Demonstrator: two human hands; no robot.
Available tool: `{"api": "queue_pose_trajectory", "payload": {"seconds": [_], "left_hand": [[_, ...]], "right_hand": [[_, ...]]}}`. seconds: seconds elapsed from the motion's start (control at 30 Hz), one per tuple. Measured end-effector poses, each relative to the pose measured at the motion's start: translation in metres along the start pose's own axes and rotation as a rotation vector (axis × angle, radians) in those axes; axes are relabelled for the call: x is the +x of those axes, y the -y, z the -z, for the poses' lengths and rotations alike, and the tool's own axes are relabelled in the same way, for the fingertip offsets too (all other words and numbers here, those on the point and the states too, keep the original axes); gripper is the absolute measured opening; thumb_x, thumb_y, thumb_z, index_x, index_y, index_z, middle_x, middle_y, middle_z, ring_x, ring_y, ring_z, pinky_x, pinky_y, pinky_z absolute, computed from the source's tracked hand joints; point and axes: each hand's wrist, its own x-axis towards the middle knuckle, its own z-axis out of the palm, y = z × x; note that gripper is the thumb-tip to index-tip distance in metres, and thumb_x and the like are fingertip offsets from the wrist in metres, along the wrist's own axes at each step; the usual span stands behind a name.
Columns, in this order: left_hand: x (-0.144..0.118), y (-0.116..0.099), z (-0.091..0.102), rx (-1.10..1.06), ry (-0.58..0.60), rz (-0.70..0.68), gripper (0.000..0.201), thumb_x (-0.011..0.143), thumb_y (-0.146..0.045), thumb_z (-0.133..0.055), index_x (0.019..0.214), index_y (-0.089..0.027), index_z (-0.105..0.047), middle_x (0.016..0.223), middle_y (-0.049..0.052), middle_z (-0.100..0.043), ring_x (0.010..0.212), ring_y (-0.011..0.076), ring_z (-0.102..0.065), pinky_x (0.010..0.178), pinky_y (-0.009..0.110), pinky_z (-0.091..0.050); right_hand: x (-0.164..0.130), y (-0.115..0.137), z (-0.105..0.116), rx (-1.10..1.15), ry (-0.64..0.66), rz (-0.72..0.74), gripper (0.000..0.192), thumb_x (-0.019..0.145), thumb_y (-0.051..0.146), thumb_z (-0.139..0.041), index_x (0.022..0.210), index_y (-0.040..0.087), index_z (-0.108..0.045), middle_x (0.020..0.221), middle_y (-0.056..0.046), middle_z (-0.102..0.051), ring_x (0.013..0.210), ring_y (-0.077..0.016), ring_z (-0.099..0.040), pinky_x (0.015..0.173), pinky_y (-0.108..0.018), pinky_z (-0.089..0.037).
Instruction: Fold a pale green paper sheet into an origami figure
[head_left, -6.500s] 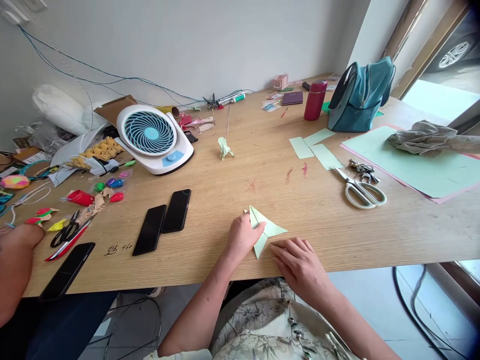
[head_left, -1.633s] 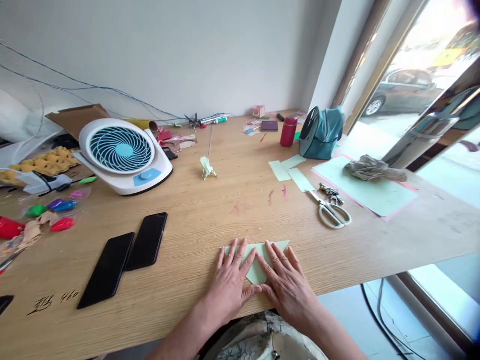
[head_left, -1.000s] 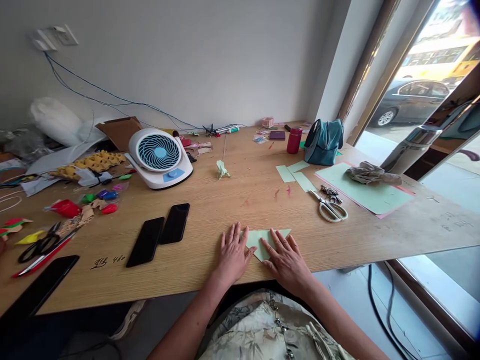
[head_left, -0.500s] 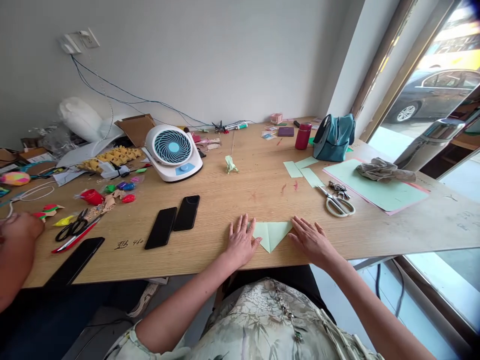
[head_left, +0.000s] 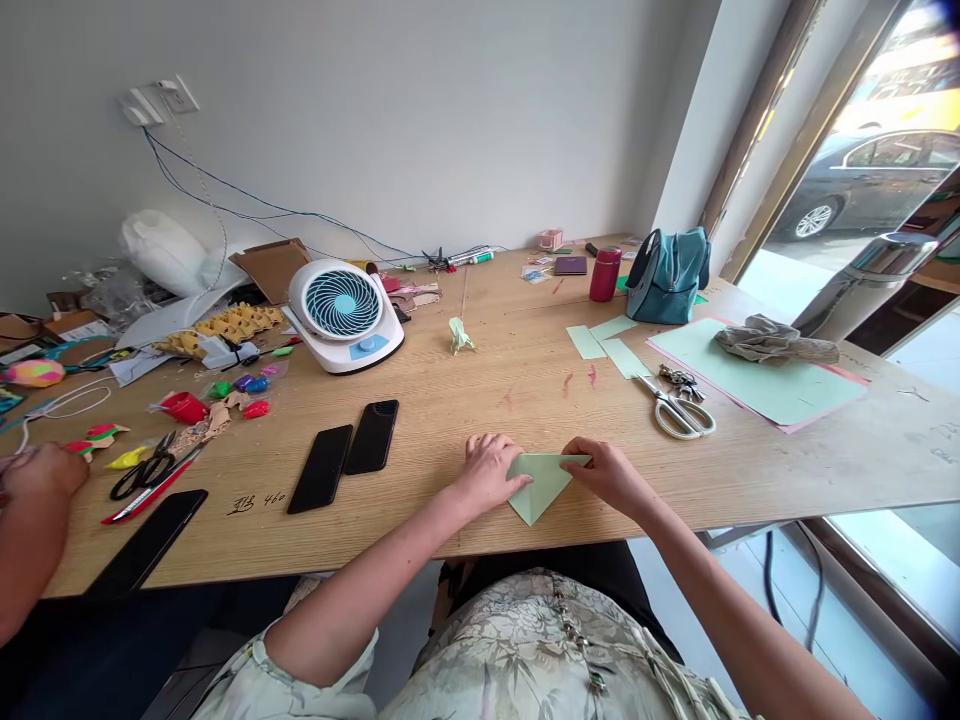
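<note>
A pale green sheet of paper (head_left: 541, 482), folded into a triangle, lies near the table's front edge with its point toward me. At its left corner, my left hand (head_left: 489, 472) has its fingers bent and close together behind the paper, with the thumb on top. My right hand (head_left: 606, 472) pinches the right end of the top edge between thumb and fingers. That corner is hidden under my fingertips. Farther back stands a small folded green paper figure (head_left: 461, 336).
White-handled scissors (head_left: 679, 412), keys (head_left: 681, 382) and green paper strips (head_left: 586, 342) lie right of centre. Two phones (head_left: 321, 468) and a fan (head_left: 345, 310) are to the left. Another person's hand (head_left: 45, 475) rests at the far left, near black scissors (head_left: 146, 470).
Both hands were spread flat at the paper's sides. Now the left fingers have bent in, and the right hand has moved inward to pinch the paper's right corner.
</note>
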Motion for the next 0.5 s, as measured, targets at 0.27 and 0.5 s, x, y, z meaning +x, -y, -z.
{"api": "queue_pose_trajectory", "payload": {"seconds": [0.27,0.5], "left_hand": [[0.019,-0.002,0.032,-0.545,0.048,0.04,0.016,0.082,-0.03,-0.064,0.079,-0.016,-0.072,0.075,0.0,-0.071,0.071,0.0145,-0.062,0.064,0.023,-0.042],[0.023,-0.012,0.051,-0.631,-0.065,-0.039,0.012,0.084,-0.024,-0.063,0.076,-0.018,-0.07,0.076,0.0,-0.069,0.074,0.0146,-0.06,0.068,0.023,-0.041]], "right_hand": [[-0.001,0.002,0.004,0.602,-0.164,0.03,0.032,0.077,0.047,-0.071,0.094,0.022,-0.062,0.076,0.0,-0.062,0.066,-0.0149,-0.053,0.061,-0.027,-0.043],[0.012,0.017,-0.006,0.946,0.029,-0.076,0.037,0.067,0.055,-0.08,0.08,0.021,-0.073,0.081,-0.007,-0.073,0.083,-0.0262,-0.066,0.081,-0.039,-0.051]]}}
